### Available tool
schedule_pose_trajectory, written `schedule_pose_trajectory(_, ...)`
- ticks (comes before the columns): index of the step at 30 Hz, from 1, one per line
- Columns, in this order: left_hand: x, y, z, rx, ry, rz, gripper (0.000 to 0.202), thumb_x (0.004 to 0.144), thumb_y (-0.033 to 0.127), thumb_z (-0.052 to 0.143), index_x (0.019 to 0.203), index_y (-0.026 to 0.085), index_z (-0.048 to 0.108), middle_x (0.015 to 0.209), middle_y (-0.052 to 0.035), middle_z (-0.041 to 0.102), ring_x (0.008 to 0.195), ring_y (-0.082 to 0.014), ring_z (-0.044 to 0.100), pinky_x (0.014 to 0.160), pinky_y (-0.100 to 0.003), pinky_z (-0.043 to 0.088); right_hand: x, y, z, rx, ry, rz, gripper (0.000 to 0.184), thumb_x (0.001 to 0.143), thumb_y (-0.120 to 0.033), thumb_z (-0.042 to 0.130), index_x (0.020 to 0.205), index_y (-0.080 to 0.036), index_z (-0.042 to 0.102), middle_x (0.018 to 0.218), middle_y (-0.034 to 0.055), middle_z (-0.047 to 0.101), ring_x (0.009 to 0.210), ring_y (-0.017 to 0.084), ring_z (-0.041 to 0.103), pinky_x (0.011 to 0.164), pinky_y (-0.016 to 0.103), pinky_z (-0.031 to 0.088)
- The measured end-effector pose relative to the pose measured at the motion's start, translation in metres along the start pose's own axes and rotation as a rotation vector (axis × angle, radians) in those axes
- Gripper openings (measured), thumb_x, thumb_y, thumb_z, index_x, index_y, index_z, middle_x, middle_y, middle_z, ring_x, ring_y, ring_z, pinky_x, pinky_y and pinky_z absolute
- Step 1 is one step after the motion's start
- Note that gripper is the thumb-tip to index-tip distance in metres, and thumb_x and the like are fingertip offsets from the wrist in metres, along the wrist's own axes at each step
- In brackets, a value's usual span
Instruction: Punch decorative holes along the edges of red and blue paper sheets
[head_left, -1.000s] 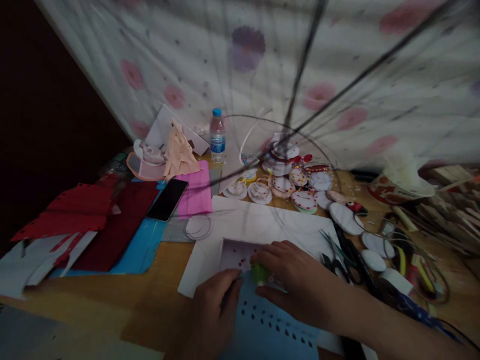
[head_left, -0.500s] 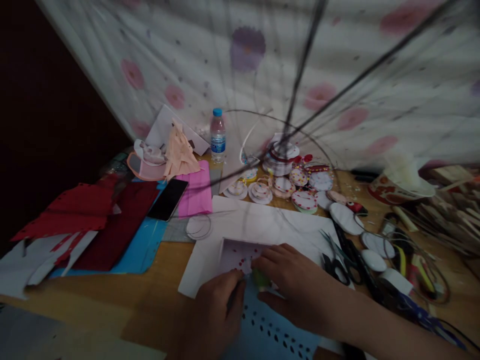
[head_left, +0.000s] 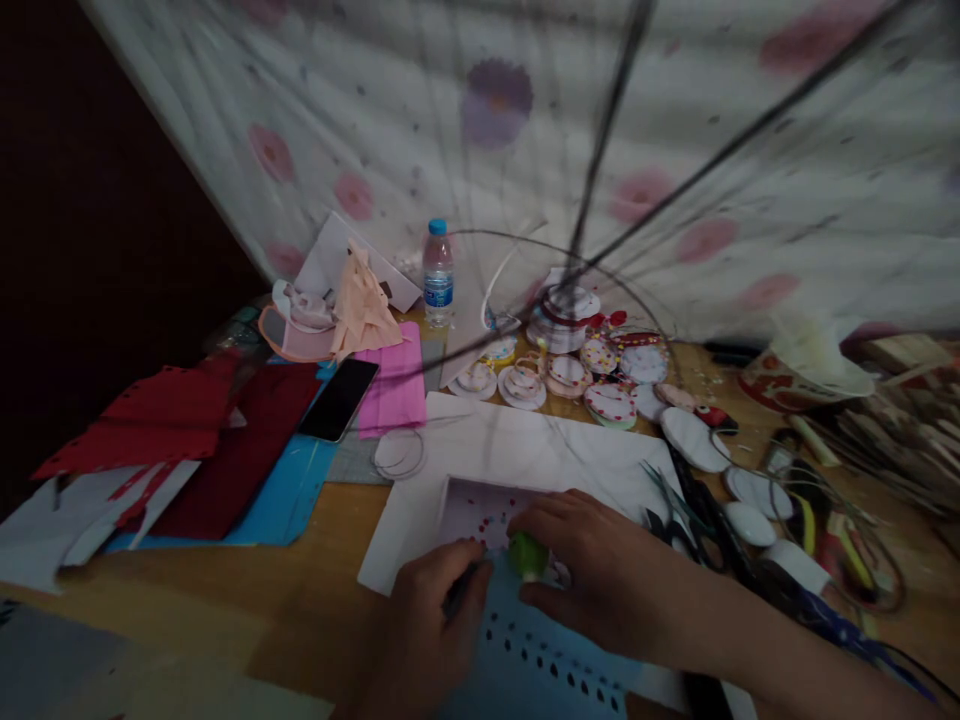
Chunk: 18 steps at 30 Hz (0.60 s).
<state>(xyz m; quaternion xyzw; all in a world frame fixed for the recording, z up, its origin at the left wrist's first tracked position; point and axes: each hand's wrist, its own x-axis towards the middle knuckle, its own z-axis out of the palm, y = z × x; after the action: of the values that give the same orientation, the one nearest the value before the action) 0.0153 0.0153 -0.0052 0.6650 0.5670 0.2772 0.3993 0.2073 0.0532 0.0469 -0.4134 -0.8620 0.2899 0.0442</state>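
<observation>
My left hand [head_left: 442,605] is closed on the upper left edge of a blue foam sheet [head_left: 517,625], thumb on top. A dark patch shows between its thumb and fingers; I cannot make out what it is. Teardrop-shaped holes run in rows across the sheet. My right hand [head_left: 592,560] curls over a green craft punch [head_left: 528,553] at the sheet's upper edge, with the fingers partly hiding it. Just beyond both hands stands a shallow white box [head_left: 448,505] with small red and blue bits in it. A large white board [head_left: 405,535] lies under the box.
Scissors [head_left: 679,520] and white discs [head_left: 694,440] lie to the right. Small decorated hats [head_left: 566,375] stand behind, near a water bottle [head_left: 438,275]. At left are a phone [head_left: 339,400], pink cloth [head_left: 394,385] and red sheets [head_left: 150,420]. Thin dark wires [head_left: 675,190] cross the view.
The right hand's fingers have shifted slightly, so more of the green punch shows. The left hand stays on the sheet's edge. The whole view has moved a little.
</observation>
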Motion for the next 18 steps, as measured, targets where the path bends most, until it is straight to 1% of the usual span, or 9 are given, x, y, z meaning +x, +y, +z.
schedule_pose_trajectory(2, 0.0005, 0.0008, 0.0001, -0.057, 0.043, -0.013, 0.019, 0.088, 0.025, 0.049, 0.083, 0.018, 0.067, 0.076, -0.0032, 0.070, 0.070, -0.0180, 0.065, 0.062, -0.023, 0.048, -0.0019, 0.0012, 0.0000, -0.006, 0.013, -0.005, 0.023, 0.081, -0.022, 0.063, 0.103, -0.019, 0.059, 0.094, 0.0065, 0.065, 0.092, 0.025, 0.058, 0.083, 0.041, 0.041)
schedule_pose_trajectory(4, 0.0010, 0.0009, 0.0001, -0.090, 0.062, -0.007, 0.020, 0.088, 0.025, 0.049, 0.081, 0.018, 0.067, 0.072, -0.0017, 0.069, 0.067, -0.0169, 0.064, 0.062, -0.022, 0.048, -0.0034, 0.0015, -0.0002, 0.014, 0.024, -0.013, 0.022, 0.081, -0.021, 0.063, 0.102, -0.019, 0.060, 0.094, 0.0066, 0.065, 0.093, 0.025, 0.058, 0.083, 0.040, 0.041)
schedule_pose_trajectory(8, 0.0019, -0.0004, 0.0004, -0.105, 0.053, 0.016, 0.020, 0.089, 0.025, 0.048, 0.081, 0.019, 0.066, 0.071, -0.0006, 0.068, 0.067, -0.0159, 0.063, 0.061, -0.021, 0.047, -0.0037, 0.0032, 0.0008, 0.114, 0.046, 0.002, 0.030, 0.080, -0.020, 0.064, 0.109, -0.019, 0.057, 0.100, 0.0072, 0.065, 0.093, 0.023, 0.059, 0.080, 0.035, 0.044)
schedule_pose_trajectory(13, 0.0006, -0.0013, 0.0016, -0.074, 0.061, 0.009, 0.020, 0.087, 0.026, 0.048, 0.081, 0.017, 0.065, 0.071, -0.0018, 0.067, 0.067, -0.0166, 0.062, 0.061, -0.022, 0.047, -0.0024, 0.0059, 0.0043, 0.085, 0.076, 0.005, 0.032, 0.083, -0.020, 0.061, 0.115, -0.018, 0.055, 0.104, 0.0097, 0.064, 0.099, 0.026, 0.057, 0.086, 0.041, 0.043)
schedule_pose_trajectory(18, 0.0013, -0.0003, 0.0019, -0.089, 0.048, -0.014, 0.021, 0.087, 0.025, 0.047, 0.075, 0.018, 0.063, 0.069, -0.0013, 0.066, 0.066, -0.0166, 0.061, 0.059, -0.021, 0.046, -0.0030, 0.0037, 0.0034, 0.127, 0.080, -0.017, 0.033, 0.083, -0.021, 0.061, 0.115, -0.019, 0.055, 0.110, 0.0100, 0.063, 0.102, 0.025, 0.057, 0.087, 0.039, 0.043)
